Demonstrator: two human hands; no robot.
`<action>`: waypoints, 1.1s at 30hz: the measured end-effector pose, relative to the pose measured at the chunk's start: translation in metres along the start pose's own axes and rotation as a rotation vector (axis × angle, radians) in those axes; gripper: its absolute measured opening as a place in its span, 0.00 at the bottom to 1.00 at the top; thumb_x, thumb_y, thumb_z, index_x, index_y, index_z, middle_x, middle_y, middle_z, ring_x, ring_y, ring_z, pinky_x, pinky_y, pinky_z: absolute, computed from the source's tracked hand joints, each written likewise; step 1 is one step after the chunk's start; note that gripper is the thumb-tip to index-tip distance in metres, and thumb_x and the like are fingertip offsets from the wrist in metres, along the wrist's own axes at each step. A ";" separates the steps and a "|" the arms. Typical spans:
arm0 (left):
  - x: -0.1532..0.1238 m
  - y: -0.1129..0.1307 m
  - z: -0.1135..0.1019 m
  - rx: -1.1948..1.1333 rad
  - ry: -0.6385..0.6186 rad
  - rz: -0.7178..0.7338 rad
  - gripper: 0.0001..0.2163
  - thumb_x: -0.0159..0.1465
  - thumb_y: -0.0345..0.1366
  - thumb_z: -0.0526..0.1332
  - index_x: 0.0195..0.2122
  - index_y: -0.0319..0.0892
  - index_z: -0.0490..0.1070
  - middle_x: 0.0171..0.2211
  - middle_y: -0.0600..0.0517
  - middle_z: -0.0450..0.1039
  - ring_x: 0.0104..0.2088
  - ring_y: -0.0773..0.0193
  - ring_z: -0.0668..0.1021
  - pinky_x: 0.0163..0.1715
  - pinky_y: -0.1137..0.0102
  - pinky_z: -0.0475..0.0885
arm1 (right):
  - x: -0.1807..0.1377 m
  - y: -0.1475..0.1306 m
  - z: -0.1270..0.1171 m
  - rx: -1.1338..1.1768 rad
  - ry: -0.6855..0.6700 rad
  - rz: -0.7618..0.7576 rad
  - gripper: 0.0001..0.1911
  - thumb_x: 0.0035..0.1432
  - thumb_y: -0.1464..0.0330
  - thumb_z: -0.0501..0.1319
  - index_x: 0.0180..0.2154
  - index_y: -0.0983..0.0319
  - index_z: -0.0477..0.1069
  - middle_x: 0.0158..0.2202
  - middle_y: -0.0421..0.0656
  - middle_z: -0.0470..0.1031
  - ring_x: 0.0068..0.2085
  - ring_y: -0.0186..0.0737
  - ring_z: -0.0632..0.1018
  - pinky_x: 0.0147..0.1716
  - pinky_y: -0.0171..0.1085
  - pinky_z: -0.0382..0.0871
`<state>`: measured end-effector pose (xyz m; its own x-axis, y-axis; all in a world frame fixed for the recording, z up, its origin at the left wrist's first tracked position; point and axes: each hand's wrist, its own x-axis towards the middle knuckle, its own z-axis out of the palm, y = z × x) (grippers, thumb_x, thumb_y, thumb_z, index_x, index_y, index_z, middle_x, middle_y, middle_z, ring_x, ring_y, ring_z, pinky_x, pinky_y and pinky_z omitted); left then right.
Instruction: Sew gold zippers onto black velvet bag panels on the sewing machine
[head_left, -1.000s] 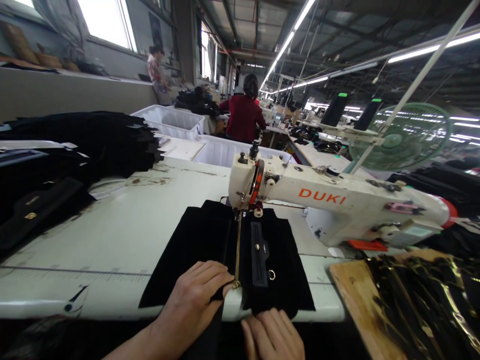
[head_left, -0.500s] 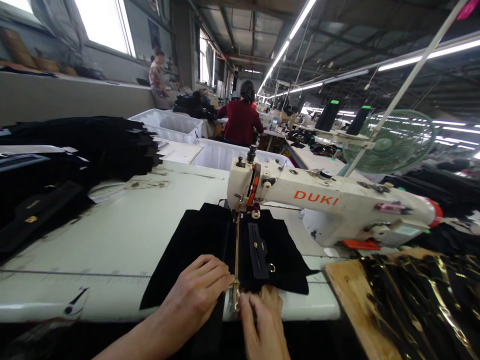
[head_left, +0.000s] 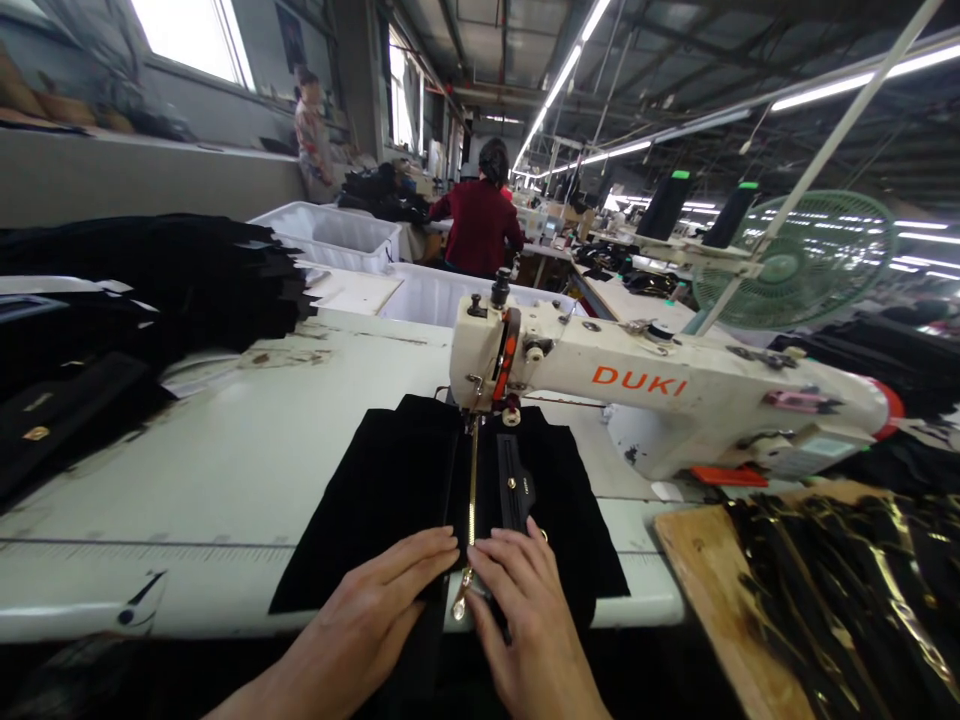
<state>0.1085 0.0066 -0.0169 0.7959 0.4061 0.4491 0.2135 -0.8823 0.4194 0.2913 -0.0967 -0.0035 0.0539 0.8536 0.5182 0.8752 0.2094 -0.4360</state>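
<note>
A black fabric panel (head_left: 390,480) lies under the needle area of a white sewing machine (head_left: 555,370). Down its middle runs a gold-toothed zipper (head_left: 472,480), with a gold zipper pull (head_left: 461,597) at the near end. My left hand (head_left: 375,595) rests on the fabric left of the zipper, fingers stretched out. On the other side my right hand (head_left: 529,605) lies with its fingers extended over the fabric, fingertips beside the zipper teeth and thumb near the pull. A black patch (head_left: 514,480) with a gold stud is on the panel's right half, its lower end partly covered by my right hand.
Black pieces (head_left: 150,280) are piled on the left. A wooden board (head_left: 720,570) on the right bears black straps with gold hardware. White bins (head_left: 330,235) stand behind the table. A person in dark red (head_left: 480,225) sits farther off, and a green fan (head_left: 802,260) stands at right.
My right hand has moved up from the zipper's near end onto the fabric, its fingers now flat. My left fingers have shifted slightly away from the zipper pull. The pull now hangs tilted leftward.
</note>
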 end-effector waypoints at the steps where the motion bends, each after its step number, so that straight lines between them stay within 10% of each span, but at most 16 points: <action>1: -0.001 0.000 -0.001 -0.001 0.009 0.005 0.26 0.61 0.20 0.52 0.58 0.46 0.67 0.58 0.52 0.71 0.57 0.66 0.73 0.58 0.70 0.66 | -0.001 0.000 0.001 0.017 0.009 0.014 0.17 0.62 0.75 0.57 0.51 0.57 0.70 0.46 0.42 0.75 0.52 0.47 0.72 0.61 0.58 0.56; 17: -0.003 0.000 0.004 0.103 0.030 0.188 0.22 0.66 0.20 0.50 0.60 0.37 0.65 0.56 0.45 0.71 0.59 0.61 0.70 0.59 0.68 0.68 | 0.015 -0.012 0.001 0.124 -0.052 0.321 0.19 0.44 0.78 0.72 0.37 0.57 0.71 0.38 0.37 0.71 0.45 0.43 0.73 0.62 0.56 0.52; 27: 0.004 0.003 -0.003 0.134 -0.037 0.201 0.26 0.63 0.18 0.49 0.61 0.40 0.65 0.56 0.48 0.72 0.58 0.62 0.72 0.59 0.67 0.68 | 0.008 -0.004 -0.014 0.065 -0.180 0.143 0.23 0.49 0.85 0.57 0.44 0.58 0.69 0.42 0.40 0.70 0.47 0.41 0.74 0.63 0.58 0.51; 33: 0.004 0.006 -0.004 0.005 -0.002 0.071 0.26 0.61 0.19 0.50 0.59 0.42 0.67 0.55 0.49 0.73 0.57 0.62 0.73 0.57 0.66 0.70 | 0.009 0.004 -0.003 0.132 0.000 0.095 0.11 0.60 0.78 0.61 0.39 0.56 0.74 0.35 0.38 0.72 0.44 0.40 0.75 0.61 0.56 0.55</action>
<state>0.1106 0.0039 -0.0101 0.8100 0.3420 0.4764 0.1593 -0.9101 0.3825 0.2967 -0.0894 0.0014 0.1333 0.8726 0.4699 0.7956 0.1885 -0.5758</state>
